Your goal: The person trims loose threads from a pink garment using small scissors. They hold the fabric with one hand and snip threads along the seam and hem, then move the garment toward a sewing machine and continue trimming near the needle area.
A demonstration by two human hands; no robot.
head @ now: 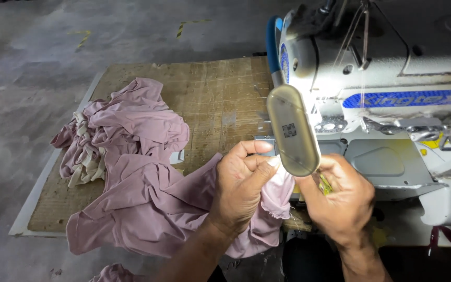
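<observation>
Grey concrete floor across the upper left; a worn wooden table (220, 99) fills mid-frame, with a white sewing machine (387, 83) at upper right bearing a blue oval label (408, 98) on its arm. Mauve cloth (142, 172) lies heaped at centre left, running to lower centre. Left hand (241, 188) pinches the cloth's edge; right hand (340, 201) is closed on a small yellow-green tool (323, 184), behind a grey oval lamp (293, 130).

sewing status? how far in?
Done: nothing visibly stitched. In hand: left hand and right hand pinch an edge of the pink fabric in front of the sewing machine. Left: most of the fabric lies bunched on the wooden table, not under the needle.
</observation>
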